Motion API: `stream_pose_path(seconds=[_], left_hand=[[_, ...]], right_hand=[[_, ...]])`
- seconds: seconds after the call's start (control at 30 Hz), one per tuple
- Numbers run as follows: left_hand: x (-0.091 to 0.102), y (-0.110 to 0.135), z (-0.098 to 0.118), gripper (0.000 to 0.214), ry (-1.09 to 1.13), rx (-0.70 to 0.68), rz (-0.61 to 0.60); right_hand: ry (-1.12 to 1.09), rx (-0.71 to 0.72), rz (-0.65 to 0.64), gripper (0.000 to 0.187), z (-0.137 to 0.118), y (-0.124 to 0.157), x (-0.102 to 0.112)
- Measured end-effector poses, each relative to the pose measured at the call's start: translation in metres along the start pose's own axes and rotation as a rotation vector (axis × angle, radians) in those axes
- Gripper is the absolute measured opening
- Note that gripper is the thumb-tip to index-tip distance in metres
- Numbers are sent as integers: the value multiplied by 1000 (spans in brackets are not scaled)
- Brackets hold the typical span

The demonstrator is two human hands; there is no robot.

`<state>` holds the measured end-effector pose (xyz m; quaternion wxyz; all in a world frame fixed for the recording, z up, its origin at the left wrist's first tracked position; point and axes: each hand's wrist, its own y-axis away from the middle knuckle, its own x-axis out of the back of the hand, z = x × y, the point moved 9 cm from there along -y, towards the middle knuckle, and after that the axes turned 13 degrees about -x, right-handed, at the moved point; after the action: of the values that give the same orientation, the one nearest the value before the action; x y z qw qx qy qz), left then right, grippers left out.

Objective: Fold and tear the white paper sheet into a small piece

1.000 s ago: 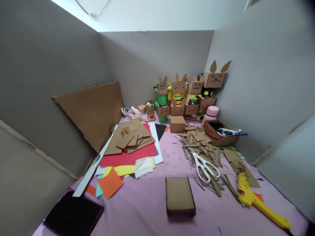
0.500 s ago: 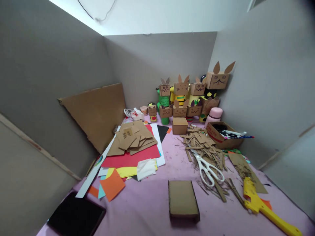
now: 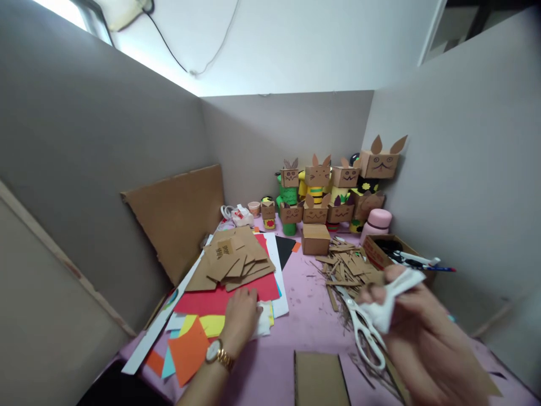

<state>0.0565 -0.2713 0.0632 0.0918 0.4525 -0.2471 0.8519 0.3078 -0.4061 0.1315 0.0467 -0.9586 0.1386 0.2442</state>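
Observation:
My left hand, with a gold watch at the wrist, rests palm down over the papers. Its fingers are loosely bent at the edge of the red paper, their tips partly hidden. Beside its thumb, a white tissue lies partly covered by the hand. My right hand is raised at the right, somewhat blurred, and pinches a crumpled white tissue. Just left of that hand, the white-handled scissors lie on cardboard scraps. A small flat cardboard box sits at the front edge between the hands.
Cut cardboard pieces are stacked on coloured sheets at the left. Several cardboard animal figures stand at the back, near a plain box and a pink bottle. An open tool box sits at the right. Grey partitions enclose the table.
Both hands have come into view, the left onto the papers, the right holding a tissue. The camera has tilted up, so the scene sits lower. The right hand now covers the yellow glue gun's place.

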Motion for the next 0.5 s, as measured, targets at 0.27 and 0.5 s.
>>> stream_pose_path(seconds=[0.27,0.5], left_hand=[[16,8,2,27,488,144,217],[6,21,55,34,963,180,297]], right_hand=[[-50,-296,-122,34,92,-48,-40],[135,-379,-294,50,118,-47,-61]])
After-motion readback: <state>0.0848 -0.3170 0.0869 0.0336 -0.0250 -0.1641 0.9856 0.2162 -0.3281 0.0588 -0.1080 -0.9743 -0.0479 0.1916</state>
